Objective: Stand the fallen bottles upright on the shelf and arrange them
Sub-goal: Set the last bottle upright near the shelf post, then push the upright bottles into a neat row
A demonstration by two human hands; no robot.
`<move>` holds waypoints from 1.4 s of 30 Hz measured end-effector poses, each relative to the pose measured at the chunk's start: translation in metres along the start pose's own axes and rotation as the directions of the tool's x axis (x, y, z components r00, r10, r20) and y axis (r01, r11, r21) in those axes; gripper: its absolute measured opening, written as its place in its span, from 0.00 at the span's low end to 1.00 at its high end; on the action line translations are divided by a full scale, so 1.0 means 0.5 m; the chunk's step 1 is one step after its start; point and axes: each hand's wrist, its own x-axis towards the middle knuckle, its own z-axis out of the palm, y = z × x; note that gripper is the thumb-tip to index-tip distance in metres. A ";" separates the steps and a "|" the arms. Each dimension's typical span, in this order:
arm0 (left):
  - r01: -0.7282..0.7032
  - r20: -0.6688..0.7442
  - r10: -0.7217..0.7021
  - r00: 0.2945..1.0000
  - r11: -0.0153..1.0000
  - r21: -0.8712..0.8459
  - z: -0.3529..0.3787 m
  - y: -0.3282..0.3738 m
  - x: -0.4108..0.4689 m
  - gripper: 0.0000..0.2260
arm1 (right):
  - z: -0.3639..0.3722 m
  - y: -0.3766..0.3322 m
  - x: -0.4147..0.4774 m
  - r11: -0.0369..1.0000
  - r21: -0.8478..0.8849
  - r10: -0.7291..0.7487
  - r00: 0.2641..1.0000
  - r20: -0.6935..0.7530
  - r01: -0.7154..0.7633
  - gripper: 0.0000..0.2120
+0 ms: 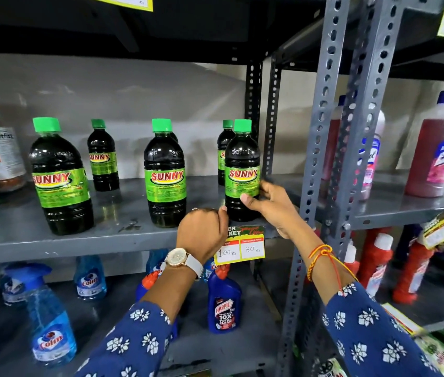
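Observation:
Several dark Sunny bottles with green caps stand upright on the grey middle shelf (pixel 117 235). The rightmost front bottle (pixel 242 164) stands at the shelf's front right corner. My right hand (pixel 268 204) grips its lower right side, thumb on the label. My left hand (pixel 201 234) is curled, its fingertips touching the base of that same bottle from the left. Other front bottles stand at the left (pixel 58 175) and middle (pixel 165 172). Smaller-looking ones stand behind, one at the back left (pixel 103 156) and another (pixel 224 148) partly hidden behind the held bottle.
A yellow price tag (pixel 242 247) hangs from the shelf edge under the hands. Perforated steel posts (pixel 324 131) rise just right of the held bottle. Blue Colin sprays (pixel 49 322) and a Harpic bottle (pixel 223 303) stand below. Lizol bottles (pixel 438 148) fill the right bay.

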 end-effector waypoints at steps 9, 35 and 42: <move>-0.076 -0.280 0.019 0.960 0.978 -0.194 -0.084 -0.020 -0.040 0.16 | 0.034 -0.024 -0.057 0.896 -0.250 -0.437 0.833 -0.339 0.368 0.30; 0.580 -0.311 -0.572 0.759 0.811 -0.078 -0.187 -0.352 -0.113 0.38 | 0.331 -0.039 0.002 0.941 -0.334 -0.142 0.955 -0.261 0.049 0.37; 0.569 -0.313 -0.576 0.756 0.813 -0.122 -0.184 -0.358 -0.108 0.34 | 0.333 -0.045 0.007 0.928 -0.370 -0.153 0.956 -0.250 0.052 0.37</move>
